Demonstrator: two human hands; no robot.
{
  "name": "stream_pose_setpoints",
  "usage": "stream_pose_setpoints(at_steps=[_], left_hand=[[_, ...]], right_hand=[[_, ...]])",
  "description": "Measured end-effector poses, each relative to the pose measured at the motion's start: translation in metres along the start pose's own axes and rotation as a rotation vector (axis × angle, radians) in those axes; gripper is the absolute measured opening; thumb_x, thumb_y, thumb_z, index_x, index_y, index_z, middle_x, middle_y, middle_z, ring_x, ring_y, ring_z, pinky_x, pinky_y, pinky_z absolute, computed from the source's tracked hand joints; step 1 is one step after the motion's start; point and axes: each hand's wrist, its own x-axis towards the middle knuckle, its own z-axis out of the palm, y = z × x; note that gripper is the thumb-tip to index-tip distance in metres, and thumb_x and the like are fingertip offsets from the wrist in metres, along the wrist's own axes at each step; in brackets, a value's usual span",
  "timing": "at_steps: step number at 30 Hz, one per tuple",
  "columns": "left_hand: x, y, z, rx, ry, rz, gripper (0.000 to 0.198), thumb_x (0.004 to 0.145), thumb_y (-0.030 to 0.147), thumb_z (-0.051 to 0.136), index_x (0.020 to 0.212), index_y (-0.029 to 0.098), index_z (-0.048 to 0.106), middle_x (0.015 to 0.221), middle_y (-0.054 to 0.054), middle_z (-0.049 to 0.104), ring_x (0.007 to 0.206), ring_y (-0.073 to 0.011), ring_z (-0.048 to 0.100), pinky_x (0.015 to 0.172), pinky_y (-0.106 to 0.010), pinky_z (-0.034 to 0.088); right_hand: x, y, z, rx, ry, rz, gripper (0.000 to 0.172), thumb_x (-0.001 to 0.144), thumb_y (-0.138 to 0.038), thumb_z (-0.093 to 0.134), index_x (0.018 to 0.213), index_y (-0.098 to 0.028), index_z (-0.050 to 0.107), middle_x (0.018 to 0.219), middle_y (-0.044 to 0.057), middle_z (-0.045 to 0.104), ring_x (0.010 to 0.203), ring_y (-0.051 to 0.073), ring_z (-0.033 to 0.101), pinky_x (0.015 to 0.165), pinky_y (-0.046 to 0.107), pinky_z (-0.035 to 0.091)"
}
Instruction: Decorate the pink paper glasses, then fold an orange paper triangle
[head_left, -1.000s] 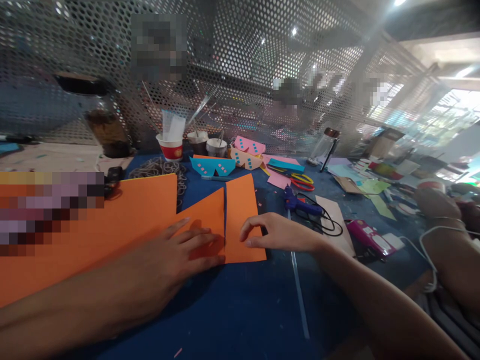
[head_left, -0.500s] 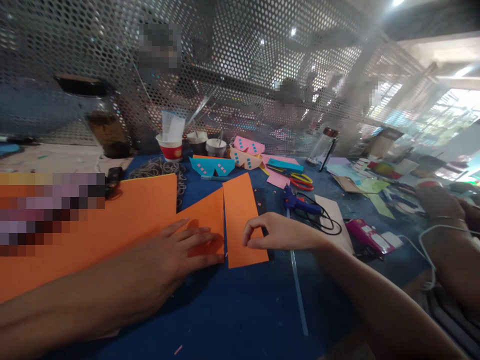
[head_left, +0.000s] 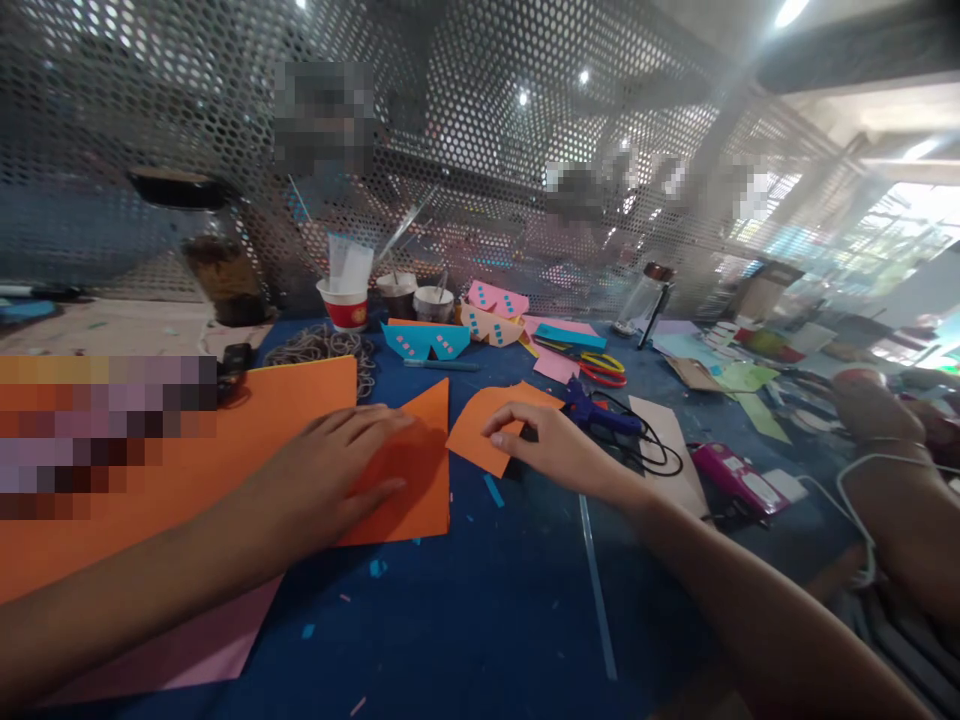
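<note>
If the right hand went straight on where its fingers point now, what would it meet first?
The right hand, pinching a small orange paper piece, would probably meet the large orange paper sheet under the left hand; only blue table lies between.

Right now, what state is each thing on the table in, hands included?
Left hand: open, flat on the orange sheet.
Right hand: pinching the orange piece.
Orange sheet: flat on the table, pressed down.
Orange piece: apart from the sheet, curled, partly lifted.
Glue gun: lying on its side, untouched.
Red cup: upright, white paper inside.
Bottle: upright, capped.
</note>
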Motion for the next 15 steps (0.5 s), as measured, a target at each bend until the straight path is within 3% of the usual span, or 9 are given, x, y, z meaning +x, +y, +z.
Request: stream_pose_setpoints(at_steps=[3, 9, 15], left_hand=[[0.001, -0.008, 0.007, 0.01, -0.012, -0.065, 0.058, 0.097, 0.054, 0.07, 0.149, 0.029, 0.063, 0.15, -0.014, 0.07, 0.142, -0.0416, 0.063, 0.12, -0.06, 0.047], [0.006, -0.009, 0.005, 0.063, -0.028, -0.132, 0.067, 0.099, 0.049, 0.062, 0.16, 0.023, 0.053, 0.155, -0.018, 0.067, 0.14, -0.0421, 0.063, 0.114, -0.062, 0.051], [0.011, -0.017, 0.005, 0.014, -0.006, -0.197, 0.07, 0.097, 0.053, 0.063, 0.158, 0.021, 0.055, 0.156, -0.017, 0.067, 0.144, -0.0431, 0.06, 0.115, -0.06, 0.05]], right_hand=[[0.001, 0.003, 0.002, -0.035, -0.004, 0.033, 0.016, 0.102, -0.029, 0.067, 0.114, -0.022, 0.076, 0.12, 0.005, 0.08, 0.099, 0.019, 0.073, 0.086, 0.031, 0.053], [0.001, 0.002, 0.004, 0.0, -0.079, 0.21, 0.016, 0.103, -0.026, 0.065, 0.112, -0.019, 0.077, 0.09, 0.003, 0.077, 0.067, 0.014, 0.069, 0.067, 0.027, 0.049], [0.002, 0.001, 0.005, -0.058, -0.026, 0.125, 0.018, 0.102, -0.024, 0.064, 0.111, -0.02, 0.079, 0.099, 0.004, 0.08, 0.078, 0.016, 0.072, 0.074, 0.028, 0.05]])
